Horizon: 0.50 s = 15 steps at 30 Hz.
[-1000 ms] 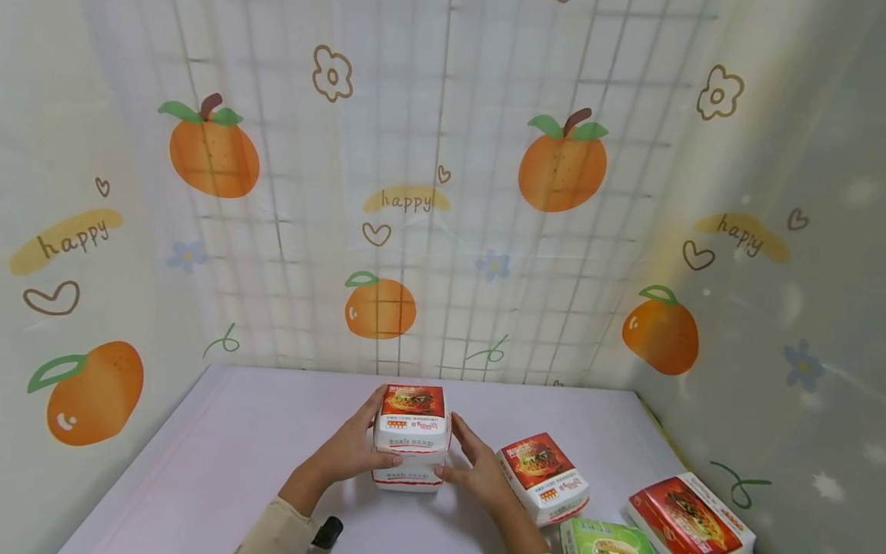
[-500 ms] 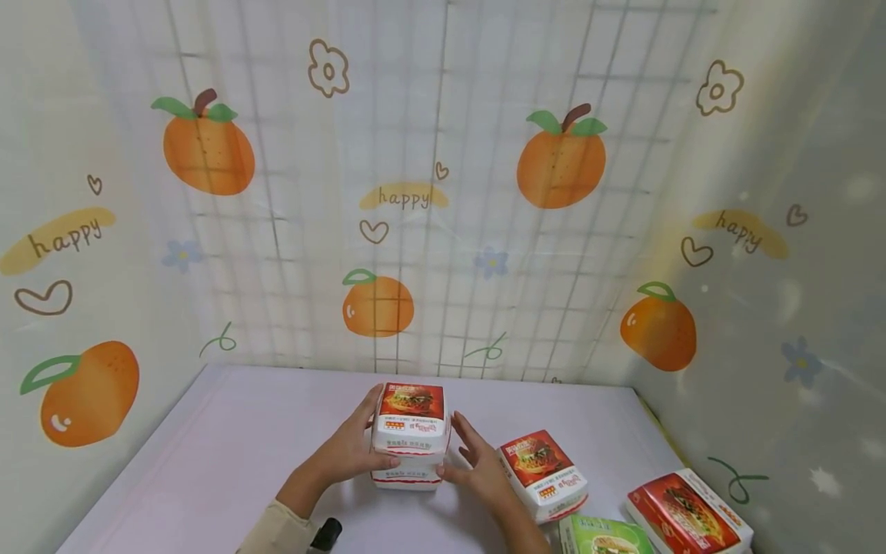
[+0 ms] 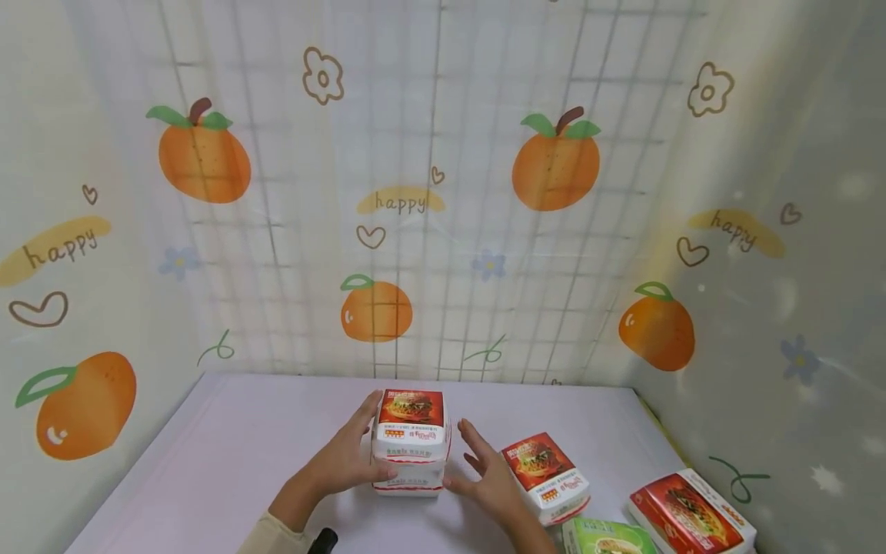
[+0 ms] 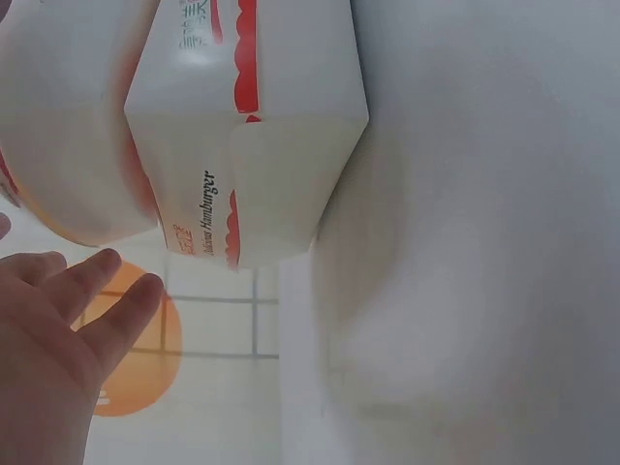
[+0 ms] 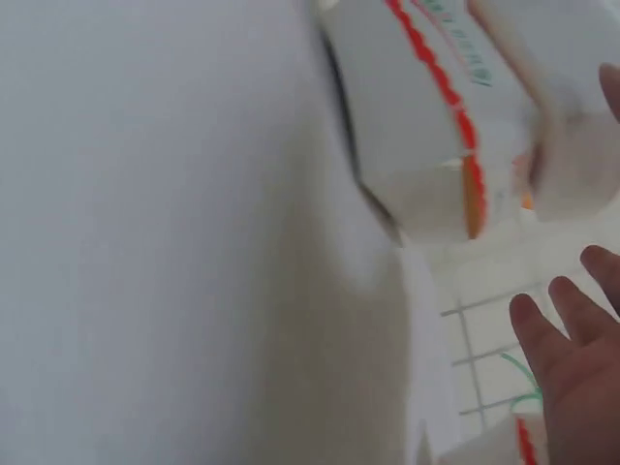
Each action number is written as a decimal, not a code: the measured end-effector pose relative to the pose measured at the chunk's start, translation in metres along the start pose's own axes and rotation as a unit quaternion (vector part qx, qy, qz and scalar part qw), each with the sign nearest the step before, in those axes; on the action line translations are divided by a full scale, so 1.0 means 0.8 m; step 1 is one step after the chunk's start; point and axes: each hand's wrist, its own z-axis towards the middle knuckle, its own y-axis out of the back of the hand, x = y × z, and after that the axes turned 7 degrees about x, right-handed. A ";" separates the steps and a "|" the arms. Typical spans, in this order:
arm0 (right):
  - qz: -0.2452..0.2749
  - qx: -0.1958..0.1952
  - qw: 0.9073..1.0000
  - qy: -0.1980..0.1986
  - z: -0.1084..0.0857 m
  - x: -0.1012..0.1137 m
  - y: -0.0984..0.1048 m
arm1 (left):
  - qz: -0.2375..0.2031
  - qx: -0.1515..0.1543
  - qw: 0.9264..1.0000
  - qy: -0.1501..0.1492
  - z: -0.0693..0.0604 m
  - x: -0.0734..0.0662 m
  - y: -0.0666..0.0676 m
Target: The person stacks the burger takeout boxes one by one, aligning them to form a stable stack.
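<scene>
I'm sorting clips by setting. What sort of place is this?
Perhaps a screened-off work booth: fruit-printed sheeting encloses the back and both sides of a pale table, and a wire grid shows through behind.

The upper white-and-red square burger box (image 3: 411, 435) and the matching lower box (image 3: 415, 477) look like smooth, coated paperboard with a light gloss. The pale lilac rectangular desk (image 3: 277, 431) is smooth and mostly matt. The white, orange-printed curtain (image 3: 298, 154) resembles thin translucent plastic; the beige sleeve (image 3: 275, 537) is matt cloth.
</scene>
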 end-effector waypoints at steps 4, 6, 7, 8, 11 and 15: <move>0.002 -0.037 0.999 -0.019 -0.004 0.013 0.013 | 0.017 0.001 1.000 -0.006 -0.001 -0.003 0.003; -0.012 -0.058 0.998 -0.034 -0.004 0.019 0.021 | 0.022 0.000 1.000 -0.009 -0.002 -0.004 0.005; -0.021 -0.066 0.997 -0.043 -0.005 0.022 0.025 | 0.022 0.000 1.000 -0.010 -0.003 -0.005 0.005; -0.044 -0.074 0.995 -0.046 -0.004 0.024 0.029 | 0.021 0.000 1.000 -0.010 -0.003 -0.005 0.006; -0.143 -0.080 0.985 -0.056 -0.006 0.028 0.041 | 0.019 0.002 1.000 -0.009 -0.006 -0.007 0.007; -0.254 -0.083 0.962 -0.050 -0.008 0.027 0.058 | 0.033 -0.002 0.999 -0.022 -0.007 -0.007 0.005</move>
